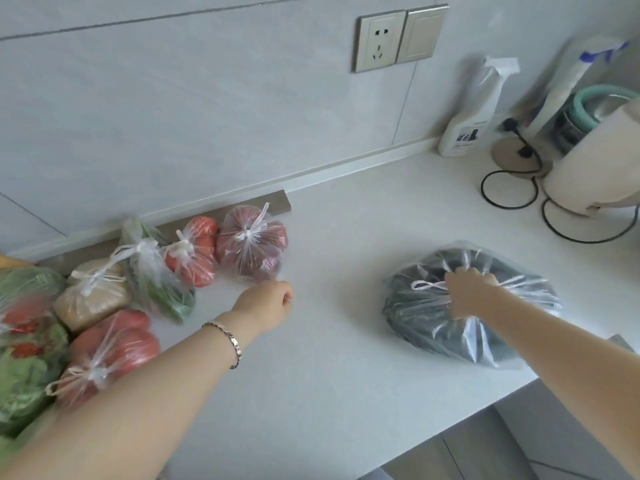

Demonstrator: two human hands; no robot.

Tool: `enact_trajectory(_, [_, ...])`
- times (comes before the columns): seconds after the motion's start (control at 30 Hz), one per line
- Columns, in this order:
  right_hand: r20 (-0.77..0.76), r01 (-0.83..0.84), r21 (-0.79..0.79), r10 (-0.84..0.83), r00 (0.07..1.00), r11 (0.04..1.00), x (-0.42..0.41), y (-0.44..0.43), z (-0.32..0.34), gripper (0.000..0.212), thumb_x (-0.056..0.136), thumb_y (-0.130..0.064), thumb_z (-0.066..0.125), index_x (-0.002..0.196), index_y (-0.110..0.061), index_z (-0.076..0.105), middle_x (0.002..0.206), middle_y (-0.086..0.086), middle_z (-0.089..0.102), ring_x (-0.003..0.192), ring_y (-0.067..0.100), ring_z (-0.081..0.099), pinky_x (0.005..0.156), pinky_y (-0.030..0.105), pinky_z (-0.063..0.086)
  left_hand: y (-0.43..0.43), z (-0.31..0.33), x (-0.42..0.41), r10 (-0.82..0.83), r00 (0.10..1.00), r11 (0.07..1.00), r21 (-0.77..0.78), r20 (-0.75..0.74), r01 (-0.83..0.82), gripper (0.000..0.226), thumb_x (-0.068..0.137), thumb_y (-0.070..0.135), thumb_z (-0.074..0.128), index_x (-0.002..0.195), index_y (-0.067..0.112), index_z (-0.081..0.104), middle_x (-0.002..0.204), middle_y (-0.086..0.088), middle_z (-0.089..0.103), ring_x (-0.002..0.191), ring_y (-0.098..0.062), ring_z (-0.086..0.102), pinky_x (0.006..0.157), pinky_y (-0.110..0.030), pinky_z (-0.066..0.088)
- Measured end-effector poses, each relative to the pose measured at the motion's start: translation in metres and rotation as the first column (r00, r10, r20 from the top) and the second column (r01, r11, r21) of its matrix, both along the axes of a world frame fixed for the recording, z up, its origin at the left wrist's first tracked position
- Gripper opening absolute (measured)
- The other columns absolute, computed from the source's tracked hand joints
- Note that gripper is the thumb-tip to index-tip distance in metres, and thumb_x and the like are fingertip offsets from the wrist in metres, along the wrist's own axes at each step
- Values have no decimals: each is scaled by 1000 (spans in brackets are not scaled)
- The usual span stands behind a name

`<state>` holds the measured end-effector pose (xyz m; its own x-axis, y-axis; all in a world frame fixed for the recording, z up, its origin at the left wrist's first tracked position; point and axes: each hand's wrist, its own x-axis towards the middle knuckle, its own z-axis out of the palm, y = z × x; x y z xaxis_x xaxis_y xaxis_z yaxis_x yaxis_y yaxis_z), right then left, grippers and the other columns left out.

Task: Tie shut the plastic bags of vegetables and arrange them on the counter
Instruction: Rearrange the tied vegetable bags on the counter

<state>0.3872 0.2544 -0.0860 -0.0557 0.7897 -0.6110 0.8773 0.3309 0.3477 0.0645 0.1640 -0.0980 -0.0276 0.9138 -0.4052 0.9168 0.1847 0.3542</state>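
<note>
A clear bag of dark vegetables (433, 317) lies at the right of the white counter (329, 358). My right hand (467, 292) is shut on its knotted top. My left hand (268, 304) hovers as a loose fist in front of a tied bag of reddish onions (252, 244), holding nothing. Along the wall stand a tied tomato bag (194, 254), a green vegetable bag (156, 271) and a bag of brown potatoes (91, 294). Nearer me lie a second red tomato bag (110, 351) and a leafy green bag (24, 341).
A spray bottle (467, 112), a paper towel roll on a wire stand (595, 168), a teal-rimmed appliance (588, 112) and a black cord (509, 188) fill the back right corner. A wall socket (379, 39) sits above. The counter edge runs along the lower right.
</note>
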Motion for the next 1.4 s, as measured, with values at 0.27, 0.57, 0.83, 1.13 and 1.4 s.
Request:
enact_trajectory(0.27, [-192, 6, 158, 24, 981, 987, 13, -17, -11, 12, 94, -18, 42, 95, -17, 54, 95, 1, 66, 87, 21, 60, 78, 29, 40, -25, 7, 21, 71, 992, 997, 15, 106, -73, 21, 88, 15, 50, 103, 12, 64, 107, -4, 67, 101, -23, 60, 91, -35, 48])
enact_trajectory(0.57, [-390, 37, -86, -68, 918, 996, -29, -47, 17, 9, 89, -14, 41, 82, -14, 46, 67, -3, 45, 62, 16, 49, 49, 22, 33, -91, 6, -37, 367, 922, 929, 0, 121, -369, 16, 87, 9, 53, 97, 7, 66, 102, -8, 68, 96, -23, 61, 84, -27, 44])
enact_trajectory(0.83, [-600, -33, -263, -137, 788, 964, -164, -111, -2, 32, 90, -3, 36, 61, -16, 31, 64, -2, 36, 53, 8, 35, 41, 14, 29, -135, 21, -89, 489, 864, 855, 132, 117, -502, 20, 83, 2, 56, 99, 4, 67, 99, -14, 69, 97, -30, 63, 86, -33, 47])
enact_trajectory(1.13, [-411, -262, -191, 165, 896, 946, -292, -143, 11, 16, 91, -7, 49, 75, -8, 49, 62, -4, 30, 53, 11, 29, 46, 18, 23, -172, 31, -130, 496, 862, 845, 171, 106, -507, 25, 88, 9, 49, 107, 13, 65, 113, -3, 65, 102, -18, 59, 79, -18, 36])
enact_trajectory(1.4, [-461, -160, -201, 51, 886, 966, -332, -142, 8, 28, 92, -6, 46, 119, -1, 52, 63, -2, 29, 52, 9, 28, 42, 20, 28, -179, 23, -151, 444, 888, 878, 138, 122, -458, 24, 89, 13, 48, 105, 17, 65, 113, 1, 66, 105, -17, 59, 85, -22, 40])
